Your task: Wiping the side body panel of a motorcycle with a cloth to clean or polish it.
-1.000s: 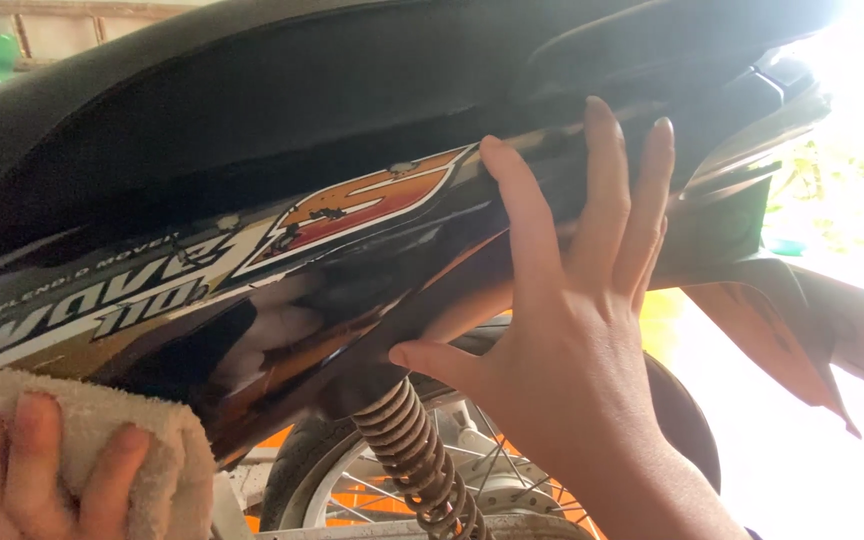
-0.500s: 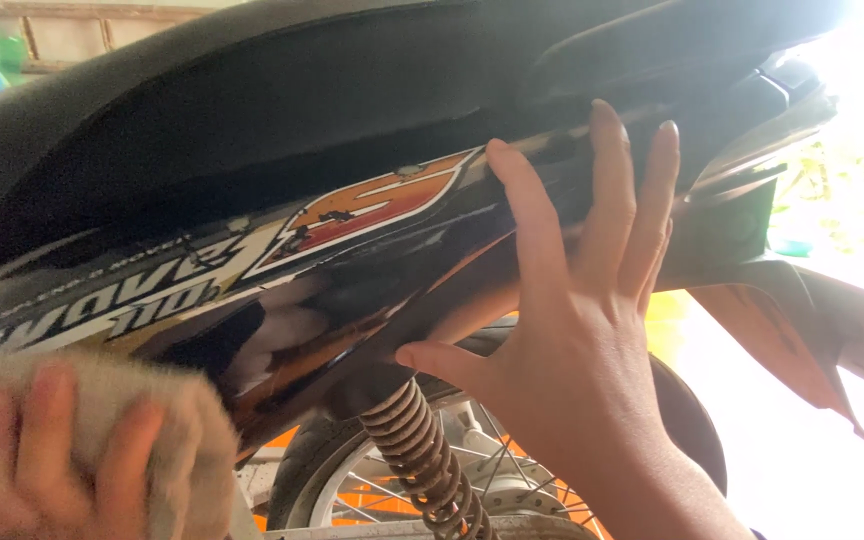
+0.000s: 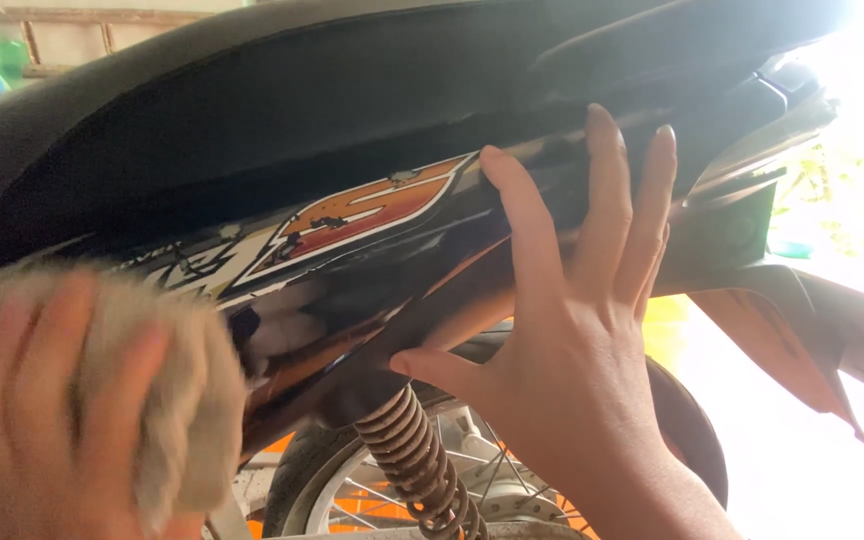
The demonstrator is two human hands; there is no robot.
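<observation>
Side panel (image 3: pixel 392 270) of the motorbike, glossy black with an orange-and-white decal (image 3: pixel 352 215), runs across mid-frame from 9 o'clock up toward 2 o'clock, directly under the black seat (image 3: pixel 252 110).

Left hand (image 3: pixel 52 420) at 8 o'clock: fingers spread and curled over a beige towel (image 3: pixel 187 400), pressing it flat on the panel's lower front section. Hand and towel are motion-blurred. Towel covers the left end of the decal lettering.

Right hand (image 3: pixel 562 350) at 5 o'clock of centre: open, holding nothing. Palm is flat against the panel, fingers straight and pointing to 12 o'clock, fingertips reaching the seam under the seat. Thumb sticks out toward 9 o'clock, sitting at the panel's lower edge.

Below the panel:
- coiled rear shock spring (image 3: pixel 417 455), rusty brown, runs from under the thumb down toward 6 o'clock
- spoked rear wheel (image 3: pixel 352 490) behind the spring, tyre visible on its left, orange floor showing through the spokes
- rear mudguard (image 3: pixel 802 330) at 3 o'clock, dark with an orange-brown underside, angled down and away from the right hand

Tail section (image 3: pixel 742 160) at 2 o'clock, just beside the right fingertips. Background there is blown out by daylight. Brick wall (image 3: pixel 52 35) shows at 11 o'clock above the seat.
</observation>
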